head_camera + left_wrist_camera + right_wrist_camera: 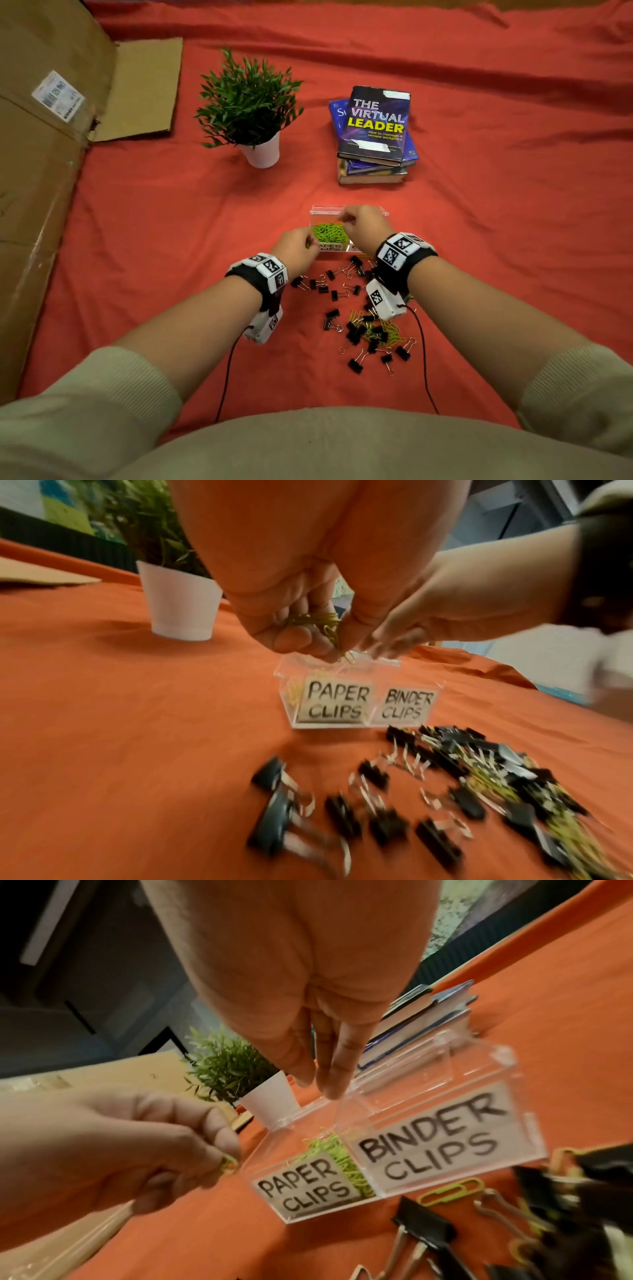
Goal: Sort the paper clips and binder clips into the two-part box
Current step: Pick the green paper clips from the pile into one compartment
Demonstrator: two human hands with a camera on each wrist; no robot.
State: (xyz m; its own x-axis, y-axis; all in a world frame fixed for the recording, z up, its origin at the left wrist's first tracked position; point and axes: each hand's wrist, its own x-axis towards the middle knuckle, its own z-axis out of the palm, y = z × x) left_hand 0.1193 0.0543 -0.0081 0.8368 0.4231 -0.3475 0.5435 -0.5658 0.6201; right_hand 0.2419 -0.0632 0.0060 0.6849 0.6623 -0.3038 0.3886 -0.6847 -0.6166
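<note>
The left hand (294, 607) grips a bunch of green paper clips (318, 623) over the clear two-part box (359, 696) at centre frame, while the right hand (322, 1047) hangs above it with straight fingers, holding nothing. The paper-clip step looks underway; next, release into the "PAPER CLIPS" half. Black binder clips (352, 365) lie unsorted below; potted plant (250, 106) and books (375, 130) sit clear.

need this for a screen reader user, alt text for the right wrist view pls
A right hand points straight fingers down over a clear two-part box labelled PAPER CLIPS and BINDER CLIPS, only the paper side holding green clips. The left hand pinches green paper clips beside it; black binder clips lie in front.
</note>
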